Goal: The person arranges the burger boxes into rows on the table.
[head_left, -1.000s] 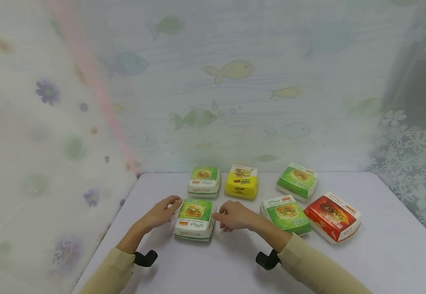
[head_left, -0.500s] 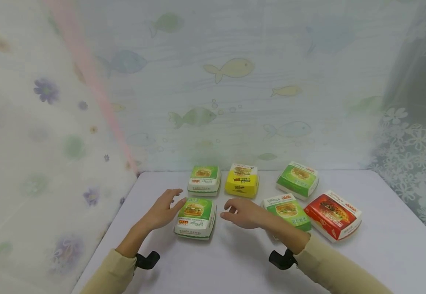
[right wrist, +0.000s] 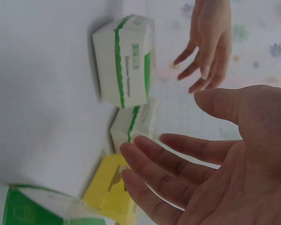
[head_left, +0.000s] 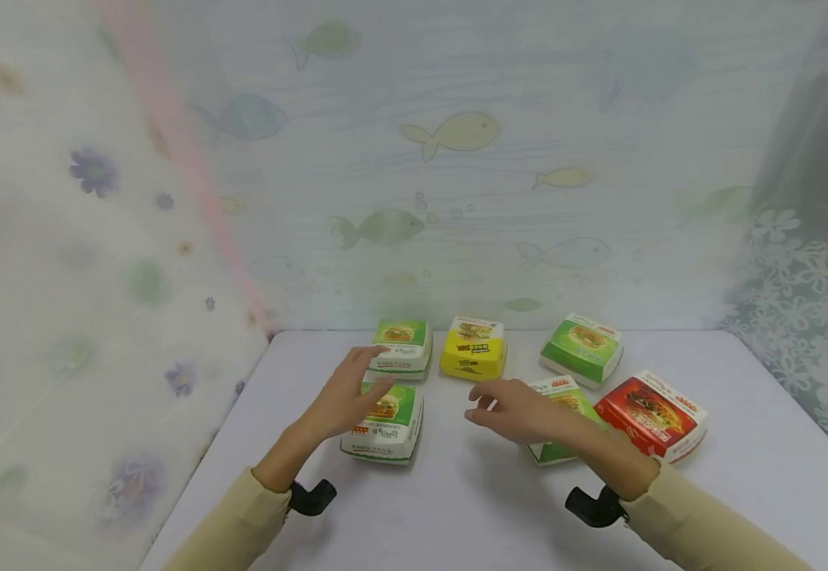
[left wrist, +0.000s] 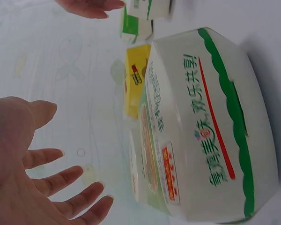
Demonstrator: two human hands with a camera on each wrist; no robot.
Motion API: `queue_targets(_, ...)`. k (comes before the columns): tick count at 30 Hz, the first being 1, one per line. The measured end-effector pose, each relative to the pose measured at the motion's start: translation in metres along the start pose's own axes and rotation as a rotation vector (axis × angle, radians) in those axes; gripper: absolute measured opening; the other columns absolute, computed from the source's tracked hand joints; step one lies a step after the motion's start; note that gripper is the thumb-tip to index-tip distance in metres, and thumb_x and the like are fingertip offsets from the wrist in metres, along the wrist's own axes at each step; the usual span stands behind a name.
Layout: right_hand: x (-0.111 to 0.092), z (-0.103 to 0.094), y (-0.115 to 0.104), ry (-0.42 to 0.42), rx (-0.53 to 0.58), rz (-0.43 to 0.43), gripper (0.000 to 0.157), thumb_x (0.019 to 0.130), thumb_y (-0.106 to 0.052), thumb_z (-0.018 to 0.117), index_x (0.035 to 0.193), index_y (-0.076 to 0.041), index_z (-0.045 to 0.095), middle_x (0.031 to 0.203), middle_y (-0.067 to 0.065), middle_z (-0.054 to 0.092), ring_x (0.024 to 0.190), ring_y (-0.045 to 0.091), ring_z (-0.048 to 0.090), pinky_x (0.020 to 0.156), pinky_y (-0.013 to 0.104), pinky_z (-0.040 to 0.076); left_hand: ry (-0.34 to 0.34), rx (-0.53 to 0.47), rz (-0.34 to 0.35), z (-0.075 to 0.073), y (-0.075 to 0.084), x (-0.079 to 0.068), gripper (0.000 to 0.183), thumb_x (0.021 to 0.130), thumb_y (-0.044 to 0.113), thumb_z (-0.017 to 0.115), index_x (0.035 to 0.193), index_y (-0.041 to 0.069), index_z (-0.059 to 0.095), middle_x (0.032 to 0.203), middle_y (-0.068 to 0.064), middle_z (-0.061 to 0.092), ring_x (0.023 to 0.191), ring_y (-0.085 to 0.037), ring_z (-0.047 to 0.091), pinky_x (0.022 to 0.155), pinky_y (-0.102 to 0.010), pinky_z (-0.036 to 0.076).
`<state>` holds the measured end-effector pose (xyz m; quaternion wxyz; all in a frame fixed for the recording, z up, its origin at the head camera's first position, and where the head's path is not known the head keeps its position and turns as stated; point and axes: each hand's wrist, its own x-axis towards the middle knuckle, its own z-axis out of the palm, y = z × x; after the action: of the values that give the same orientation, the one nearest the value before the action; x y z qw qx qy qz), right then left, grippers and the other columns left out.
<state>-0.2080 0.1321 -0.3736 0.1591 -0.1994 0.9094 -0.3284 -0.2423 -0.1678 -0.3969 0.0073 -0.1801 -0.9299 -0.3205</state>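
My left hand (head_left: pixel 343 400) hovers over the left edge of a green and white burger box (head_left: pixel 385 436), fingers loosely spread and holding nothing. In the left wrist view that burger box (left wrist: pixel 215 131) stands apart from the fingers. My right hand (head_left: pixel 517 411) is in the air left of another green burger box (head_left: pixel 557 452), which its wrist partly covers. Seen from the right wrist, its relaxed fingers (right wrist: pixel 168 176) hold nothing. Behind stand a green burger box (head_left: pixel 403 361) and a yellow burger box (head_left: pixel 473 353).
At the right a red burger box (head_left: pixel 653 416) lies angled, partly behind my right forearm. A further green burger box (head_left: pixel 581 349) stands behind it. The white table (head_left: pixel 442 515) ends at a fish-patterned curtain (head_left: pixel 457 238); a flowered curtain (head_left: pixel 100 317) hangs on the left.
Both hands have left the sides of the front left burger box. The left hand has risen and gone forward over it; the right hand has moved away to the right. The boxes stay put.
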Motion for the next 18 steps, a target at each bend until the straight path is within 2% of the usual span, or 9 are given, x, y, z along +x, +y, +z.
queue_targets(5,-0.007,-0.012,0.007,0.006,-0.035,-0.006,0.036,0.100,-0.031,0.066,0.125,-0.006,0.066,0.110,0.004,0.068,0.098,0.020,0.061,0.086,0.041,0.056,-0.034,-0.010,0.017,0.004,0.011,0.007,0.064,0.103,0.034,0.064,0.156,0.009,0.039,0.156,-0.012,0.040,0.145,-0.032,0.040,0.116,-0.056,0.037)
queue_targets(12,-0.013,-0.031,0.015,0.027,-0.096,0.023,0.041,0.100,-0.033,0.065,0.130,-0.005,0.064,0.115,0.006,0.069,0.102,0.023,0.063,0.088,0.044,0.056,-0.070,-0.001,0.002,0.013,0.023,0.022,0.066,0.102,0.038,0.064,0.158,0.016,0.037,0.161,-0.008,0.036,0.147,-0.030,0.038,0.116,-0.055,0.036)
queue_targets(18,-0.011,-0.047,0.027,0.049,-0.112,0.039,0.041,0.101,-0.031,0.064,0.131,-0.003,0.062,0.118,0.011,0.068,0.105,0.028,0.064,0.086,0.044,0.057,-0.111,-0.016,-0.002,0.020,0.032,0.036,0.071,0.103,0.041,0.061,0.160,0.010,0.032,0.165,-0.013,0.029,0.152,-0.033,0.028,0.120,-0.057,0.030)
